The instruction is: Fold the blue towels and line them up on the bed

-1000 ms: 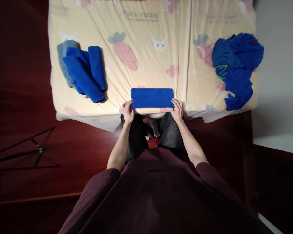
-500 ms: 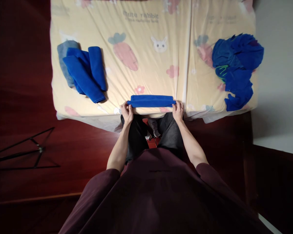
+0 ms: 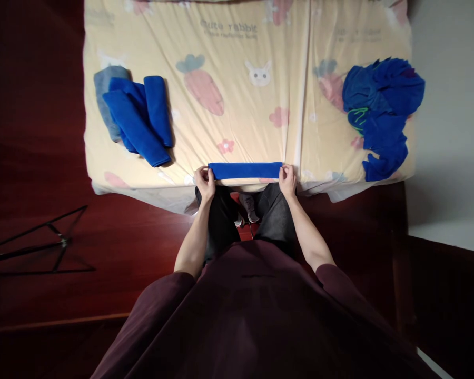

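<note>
A blue towel (image 3: pixel 245 170), folded into a narrow strip, lies along the near edge of the bed (image 3: pixel 240 121). My left hand (image 3: pixel 205 182) pinches its left end and my right hand (image 3: pixel 287 179) pinches its right end. Both hands are closed on the cloth. The bed has a yellow sheet printed with carrots and rabbits.
Folded blue towels (image 3: pixel 140 118) on a grey one lie at the bed's left. A loose heap of blue cloths (image 3: pixel 383 113) sits at the bed's right. A black stand (image 3: pixel 43 247) rests on the dark red floor at the left. My legs and shoes show below the bed's edge.
The towel was a wider rectangle; its far half has been folded toward me, leaving a narrow strip. Both hands stayed at its ends.
</note>
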`<state>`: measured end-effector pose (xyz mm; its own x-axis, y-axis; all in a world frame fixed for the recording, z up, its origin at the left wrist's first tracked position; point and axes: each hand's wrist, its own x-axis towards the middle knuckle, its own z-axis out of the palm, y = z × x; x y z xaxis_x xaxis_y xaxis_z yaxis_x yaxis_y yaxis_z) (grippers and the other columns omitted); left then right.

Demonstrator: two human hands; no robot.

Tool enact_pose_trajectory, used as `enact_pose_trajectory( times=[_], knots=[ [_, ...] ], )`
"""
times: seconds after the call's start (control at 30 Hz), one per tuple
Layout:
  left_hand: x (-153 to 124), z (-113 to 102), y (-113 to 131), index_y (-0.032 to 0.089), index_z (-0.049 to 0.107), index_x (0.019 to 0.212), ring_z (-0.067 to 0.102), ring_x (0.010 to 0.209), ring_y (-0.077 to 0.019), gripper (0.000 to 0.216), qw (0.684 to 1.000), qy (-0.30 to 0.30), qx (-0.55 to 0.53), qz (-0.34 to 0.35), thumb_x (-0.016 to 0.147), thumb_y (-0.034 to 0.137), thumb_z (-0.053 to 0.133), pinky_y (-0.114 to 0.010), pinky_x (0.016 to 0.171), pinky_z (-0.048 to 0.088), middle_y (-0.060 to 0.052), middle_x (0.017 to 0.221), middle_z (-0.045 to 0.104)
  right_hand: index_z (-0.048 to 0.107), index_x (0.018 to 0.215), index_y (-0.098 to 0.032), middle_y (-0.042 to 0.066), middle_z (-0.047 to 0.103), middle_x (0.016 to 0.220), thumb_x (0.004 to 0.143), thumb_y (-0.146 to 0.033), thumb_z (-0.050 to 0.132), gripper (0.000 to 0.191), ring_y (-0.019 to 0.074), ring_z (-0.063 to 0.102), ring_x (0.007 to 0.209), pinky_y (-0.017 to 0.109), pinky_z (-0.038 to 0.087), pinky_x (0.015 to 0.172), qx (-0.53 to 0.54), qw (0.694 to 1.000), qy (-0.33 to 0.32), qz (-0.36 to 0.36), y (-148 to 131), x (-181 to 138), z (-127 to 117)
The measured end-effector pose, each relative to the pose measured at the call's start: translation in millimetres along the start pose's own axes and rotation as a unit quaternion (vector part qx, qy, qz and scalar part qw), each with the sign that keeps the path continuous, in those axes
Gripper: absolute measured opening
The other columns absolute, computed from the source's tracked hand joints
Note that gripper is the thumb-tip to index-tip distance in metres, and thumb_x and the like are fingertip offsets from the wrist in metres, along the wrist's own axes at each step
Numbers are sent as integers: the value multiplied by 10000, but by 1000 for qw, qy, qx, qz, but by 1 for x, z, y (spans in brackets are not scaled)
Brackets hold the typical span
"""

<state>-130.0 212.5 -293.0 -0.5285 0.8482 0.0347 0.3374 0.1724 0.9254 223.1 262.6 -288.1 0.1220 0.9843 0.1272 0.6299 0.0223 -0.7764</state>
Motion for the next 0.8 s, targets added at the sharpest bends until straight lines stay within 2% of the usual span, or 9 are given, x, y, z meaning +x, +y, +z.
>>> enact_pose_trajectory(
  times=[0.17, 0.27, 0.37, 0.5, 0.6, 0.67, 0.73, 0.8],
  knots=[
    [-1, 0, -2, 191, 649, 1205, 620, 949, -198, 307, 997, 41, 56, 43, 1061, 450, 568, -347, 959, 509, -74, 1056, 612, 662, 1108, -191, 138, 795, 1046, 1105, -523, 418, 412, 251, 776, 1002, 395, 611, 974, -12, 1000, -8, 3, -2, 2, 1],
    [-1, -1, -1, 200, 672, 1184, 625, 948, -211, 319, 996, 44, 63, 46, 1043, 473, 586, -360, 963, 501, -72, 1032, 610, 684, 1030, -195, 132, 777, 1006, 1090, -469, 446, 368, 238, 747, 972, 369, 596, 962, -32, 999, 11, -14, -4, 3, 1],
    [0, -5, 2, 211, 680, 1148, 612, 1002, -241, 306, 997, 20, 66, 46, 1028, 478, 592, -382, 1004, 471, -68, 959, 626, 691, 926, -209, 113, 744, 937, 1056, -393, 491, 302, 225, 695, 947, 339, 575, 947, -58, 997, 35, -38, -7, 2, 0],
    [8, -12, 13, 228, 673, 1070, 591, 1024, -268, 228, 997, -30, 58, 31, 987, 436, 633, -406, 1045, 431, -60, 865, 647, 688, 888, -219, 73, 692, 844, 1015, -321, 508, 242, 229, 627, 937, 337, 554, 940, -77, 996, 26, -46, -16, 2, -5],
    [14, -16, 30, 235, 663, 1013, 595, 1027, -278, 155, 998, -43, 43, -8, 919, 353, 698, -420, 1077, 415, -47, 806, 636, 690, 879, -210, 61, 665, 818, 993, -280, 519, 216, 233, 600, 950, 335, 537, 955, -92, 995, -2, -31, -24, 7, -11],
    [10, -18, 44, 237, 649, 1008, 600, 1087, -287, 162, 998, -25, 14, -57, 881, 305, 722, -428, 1101, 409, -56, 839, 646, 700, 883, -195, 79, 678, 903, 982, -251, 524, 209, 225, 607, 954, 327, 530, 963, -104, 994, -26, -25, -29, 11, -15],
    [-5, -19, 57, 240, 625, 1048, 595, 1189, -289, 197, 991, 15, -50, -124, 878, 285, 713, -418, 1107, 420, -83, 978, 672, 717, 903, -180, 107, 685, 1034, 976, -235, 528, 210, 210, 628, 956, 312, 528, 964, -120, 991, -51, -11, -33, 16, -20],
    [-29, -15, 66, 249, 599, 1076, 596, 1250, -286, 208, 975, 48, -121, -180, 898, 295, 695, -393, 1078, 455, -99, 1105, 674, 734, 921, -173, 114, 686, 1083, 972, -232, 535, 214, 203, 646, 956, 299, 529, 951, -137, 988, -71, 8, -36, 21, -24]
  ],
)
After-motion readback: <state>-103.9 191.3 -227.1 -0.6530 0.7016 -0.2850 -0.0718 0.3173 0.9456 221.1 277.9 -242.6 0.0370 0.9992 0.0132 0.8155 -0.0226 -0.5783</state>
